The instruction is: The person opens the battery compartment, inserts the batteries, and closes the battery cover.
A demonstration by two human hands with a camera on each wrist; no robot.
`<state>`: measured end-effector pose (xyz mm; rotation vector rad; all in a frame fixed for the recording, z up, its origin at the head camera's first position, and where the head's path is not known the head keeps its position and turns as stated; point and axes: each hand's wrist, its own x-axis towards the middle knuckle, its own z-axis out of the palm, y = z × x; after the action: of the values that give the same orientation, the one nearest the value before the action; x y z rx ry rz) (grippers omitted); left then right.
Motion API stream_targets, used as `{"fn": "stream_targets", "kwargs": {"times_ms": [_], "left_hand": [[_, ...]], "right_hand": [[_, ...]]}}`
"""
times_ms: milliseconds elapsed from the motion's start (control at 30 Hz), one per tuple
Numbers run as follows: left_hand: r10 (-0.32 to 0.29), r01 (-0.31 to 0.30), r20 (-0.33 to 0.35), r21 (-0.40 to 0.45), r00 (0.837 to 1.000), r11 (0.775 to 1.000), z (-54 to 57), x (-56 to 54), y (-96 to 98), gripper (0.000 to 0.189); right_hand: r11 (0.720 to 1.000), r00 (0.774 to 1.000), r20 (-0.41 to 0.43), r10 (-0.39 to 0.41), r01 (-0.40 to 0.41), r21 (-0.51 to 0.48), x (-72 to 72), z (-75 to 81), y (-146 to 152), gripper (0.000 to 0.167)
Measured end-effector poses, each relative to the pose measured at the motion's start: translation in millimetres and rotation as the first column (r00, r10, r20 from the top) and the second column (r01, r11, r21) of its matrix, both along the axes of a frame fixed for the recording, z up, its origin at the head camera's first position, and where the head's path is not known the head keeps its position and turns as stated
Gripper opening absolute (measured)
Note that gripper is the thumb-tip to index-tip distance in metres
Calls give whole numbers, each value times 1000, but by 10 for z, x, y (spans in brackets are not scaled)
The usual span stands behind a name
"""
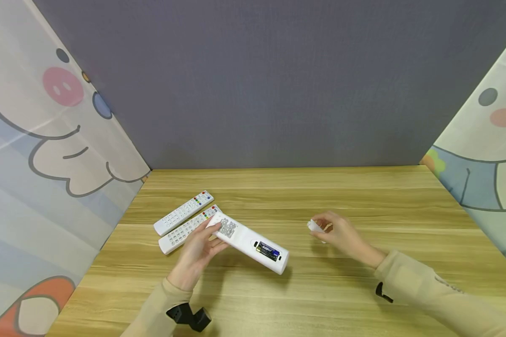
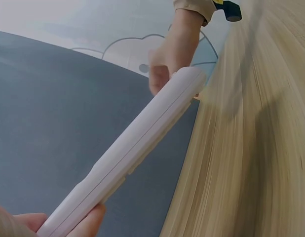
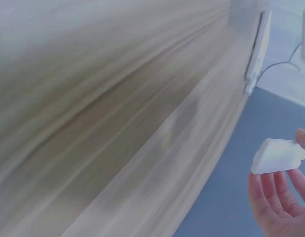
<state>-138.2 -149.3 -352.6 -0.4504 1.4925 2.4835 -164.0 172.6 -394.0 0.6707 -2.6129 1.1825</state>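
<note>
My left hand [image 1: 197,255] grips a white remote control [image 1: 242,238] by one end, its back turned up in the head view. The battery compartment is uncovered at the far end, and batteries [image 1: 268,251] with dark and blue wrapping lie inside. A printed label is partly covered by my left thumb. Off to the right, my right hand [image 1: 341,234] pinches a small white battery cover [image 1: 316,226] between thumb and fingers, above the table. In the right wrist view the cover [image 3: 279,156] shows its smooth face, with fingertips along its lower edge.
Two more white remotes lie face up on the wooden table [image 1: 362,187] at the left: one farther back [image 1: 183,213] and one nearer [image 1: 187,230], partly overlapped by my left hand. A grey panel [image 1: 278,84] stands behind the table, with cartoon-printed cloth [image 1: 46,154] at either side.
</note>
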Motion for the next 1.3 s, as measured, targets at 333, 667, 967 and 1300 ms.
{"fn": "stream_targets", "kwargs": {"times_ms": [333, 667, 967, 1300], "left_hand": [[4, -4, 0, 20, 1000, 1000, -10, 9, 24, 59], [2, -2, 1, 36, 1000, 999, -13, -10, 56, 57], [10, -10, -4, 33, 1000, 999, -19, -14, 69, 56], [17, -17, -4, 36, 1000, 999, -9, -13, 84, 56]], "right_hand": [[989, 999, -25, 36, -39, -142, 136, 138, -241, 31], [965, 998, -10, 67, -67, -253, 247, 229, -408, 34], [953, 996, -8, 87, -85, -292, 323, 268, -535, 35], [937, 993, -24, 119, -120, -327, 335, 271, -624, 35]]}}
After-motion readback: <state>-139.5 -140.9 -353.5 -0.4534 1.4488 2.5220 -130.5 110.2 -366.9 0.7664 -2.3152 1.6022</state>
